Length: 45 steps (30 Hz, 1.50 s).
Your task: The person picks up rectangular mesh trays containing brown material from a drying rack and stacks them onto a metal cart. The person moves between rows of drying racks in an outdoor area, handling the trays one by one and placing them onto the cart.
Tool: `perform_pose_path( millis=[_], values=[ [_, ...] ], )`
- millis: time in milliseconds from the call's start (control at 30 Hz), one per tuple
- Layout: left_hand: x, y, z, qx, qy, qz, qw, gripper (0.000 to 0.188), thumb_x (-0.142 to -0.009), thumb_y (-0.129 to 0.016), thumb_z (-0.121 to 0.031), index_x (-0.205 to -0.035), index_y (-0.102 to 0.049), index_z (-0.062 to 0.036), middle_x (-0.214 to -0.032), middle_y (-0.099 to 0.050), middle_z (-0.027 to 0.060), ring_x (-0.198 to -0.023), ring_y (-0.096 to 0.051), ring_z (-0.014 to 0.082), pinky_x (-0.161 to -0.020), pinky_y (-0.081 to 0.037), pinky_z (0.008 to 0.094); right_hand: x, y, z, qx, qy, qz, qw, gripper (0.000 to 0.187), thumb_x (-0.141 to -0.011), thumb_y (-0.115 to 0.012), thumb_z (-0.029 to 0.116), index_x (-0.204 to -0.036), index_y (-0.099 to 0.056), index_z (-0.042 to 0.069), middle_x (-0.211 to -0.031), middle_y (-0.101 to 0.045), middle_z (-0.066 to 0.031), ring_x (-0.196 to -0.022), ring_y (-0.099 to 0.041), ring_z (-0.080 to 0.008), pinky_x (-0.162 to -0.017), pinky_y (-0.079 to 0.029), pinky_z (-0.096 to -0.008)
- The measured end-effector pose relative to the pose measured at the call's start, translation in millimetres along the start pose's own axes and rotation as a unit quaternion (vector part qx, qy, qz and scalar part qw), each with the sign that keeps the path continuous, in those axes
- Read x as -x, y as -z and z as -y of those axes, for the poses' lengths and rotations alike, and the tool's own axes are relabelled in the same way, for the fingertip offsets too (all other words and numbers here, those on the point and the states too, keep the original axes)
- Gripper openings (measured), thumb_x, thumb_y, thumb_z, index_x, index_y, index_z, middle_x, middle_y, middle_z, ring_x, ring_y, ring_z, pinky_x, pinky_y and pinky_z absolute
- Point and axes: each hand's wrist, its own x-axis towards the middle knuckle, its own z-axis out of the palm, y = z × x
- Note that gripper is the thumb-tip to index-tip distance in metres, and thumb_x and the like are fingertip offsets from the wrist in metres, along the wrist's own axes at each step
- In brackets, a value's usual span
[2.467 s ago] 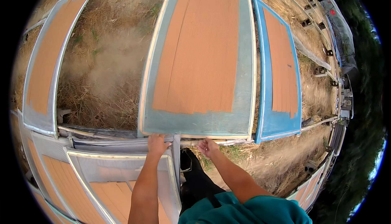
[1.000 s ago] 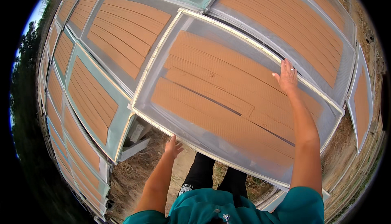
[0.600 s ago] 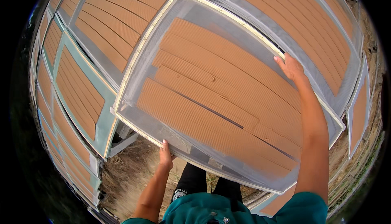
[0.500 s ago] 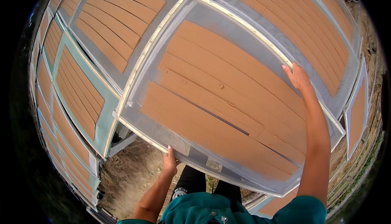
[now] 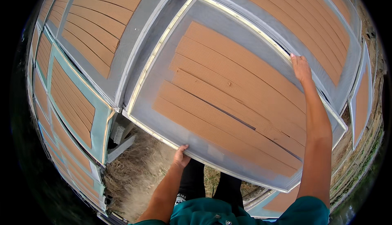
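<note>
Cream-rimmed mesh screen [image 5: 228, 18] mid-frame, long sides slanting down to the right, brown ribbed strips [image 5: 237, 98] lying on it. Left hand [image 5: 181, 156] at lower centre, forearm angled up from the bottom edge: thumb over the near rim, fingers closed on it, tips hidden. Right hand [image 5: 301, 67] right of centre, forearm reaching up across the screen's right end: fingers curled on the far rim, exact thumb placement unclear. Grey mesh screen [image 5: 134, 31] upper left, dry grass [image 5: 126, 176] lower left.
</note>
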Motion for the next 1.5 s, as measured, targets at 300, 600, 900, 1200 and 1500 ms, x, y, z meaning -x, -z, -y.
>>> perform_pose_path(
  millis=[300, 600, 900, 1200, 1500],
  values=[
    [61.6, -19.6, -10.8, -0.013, 0.021, -0.054, 0.998, 0.045, -0.056, -0.051, -0.014, -0.099, -0.047, -0.0013, -0.096, -0.051, 0.0108, -0.094, -0.045, 0.0289, -0.088, -0.033, 0.0391, -3.6, -26.1, -24.9, 0.055, -0.041, -0.061, 0.996, 0.048, -0.084, -0.036, 0.044, -0.098, -0.053, 0.002, -0.105, -0.049, -0.0168, -0.101, -0.046, -0.0335, -0.083, -0.039, -0.0413],
    [52.0, -19.4, -5.9, -0.043, 0.018, -0.05, 0.998, 0.042, -0.056, -0.049, -0.015, -0.097, -0.049, -0.0052, -0.096, -0.052, 0.0085, -0.092, -0.047, 0.0273, -0.085, -0.037, 0.039, 10.2, -44.5, -40.4, -0.006, -0.018, -0.11, 0.994, 0.045, -0.086, -0.033, 0.039, -0.09, -0.058, 0.002, -0.095, -0.054, -0.0124, -0.09, -0.051, -0.0267, -0.078, -0.041, -0.0382],
    [85.1, -13.8, -21.0, -0.134, 0.005, -0.136, 0.982, 0.05, -0.051, -0.052, -0.014, -0.101, -0.047, -0.0081, -0.098, -0.049, 0.0129, -0.095, -0.045, 0.0326, -0.082, -0.038, 0.052, -13.9, -58.6, -57.4, -0.147, -0.084, 0.21, 0.963, 0.056, -0.086, -0.017, 0.04, -0.092, -0.057, 0.001, -0.102, -0.055, -0.0172, -0.097, -0.05, -0.0322, -0.083, -0.037, -0.0405],
    [94.3, -21.3, -30.9, -0.111, 0.025, -0.102, 0.988, 0.055, -0.051, -0.051, -0.016, -0.104, -0.043, -0.006, -0.096, -0.048, 0.0164, -0.098, -0.042, 0.0354, -0.088, -0.034, 0.0535, 10.2, 32.5, -25.0, -0.085, -0.062, 0.133, 0.986, 0.054, -0.085, -0.02, 0.037, -0.09, -0.059, 0.0, -0.099, -0.057, -0.017, -0.094, -0.052, -0.031, -0.082, -0.038, -0.0418],
    [168.3, -27.2, -15.0, -0.123, 0.123, 0.006, 0.985, 0.063, -0.055, -0.047, -0.024, -0.112, -0.039, 0.0028, -0.112, -0.044, 0.0232, -0.099, -0.042, 0.0396, -0.087, -0.032, 0.0504, 73.9, 151.3, -25.4, -0.02, -0.118, 0.111, 0.987, 0.053, -0.081, -0.024, 0.037, -0.097, -0.057, -0.002, -0.107, -0.052, -0.0194, -0.101, -0.048, -0.0343, -0.086, -0.036, -0.0415]
  ],
)
